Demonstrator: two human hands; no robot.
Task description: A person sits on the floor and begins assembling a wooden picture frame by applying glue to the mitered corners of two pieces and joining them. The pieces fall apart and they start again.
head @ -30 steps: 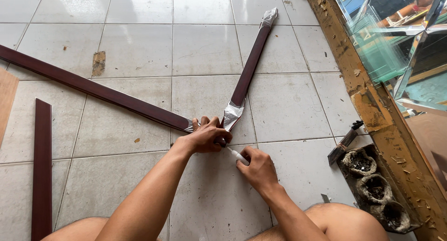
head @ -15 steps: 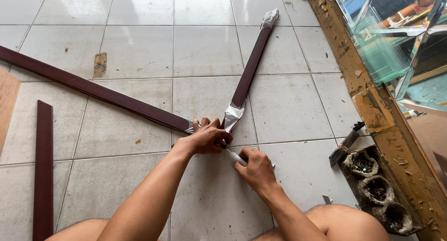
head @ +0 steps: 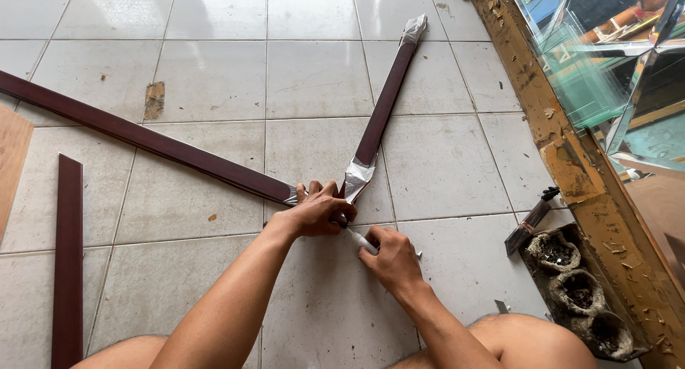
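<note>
Two dark brown moulding strips lie on the tiled floor and meet in a V at a corner in front of me. The long strip runs off to the upper left. The shorter strip runs up and right, with silver tape on both its ends. My left hand presses down on the corner where they meet. My right hand is shut on a small white tube, whose tip points at the corner just under my left hand.
A third dark strip lies at the left beside a plywood edge. A worn wooden frame with glass panes runs along the right. A brush and a tray of dirty cups sit near my right knee.
</note>
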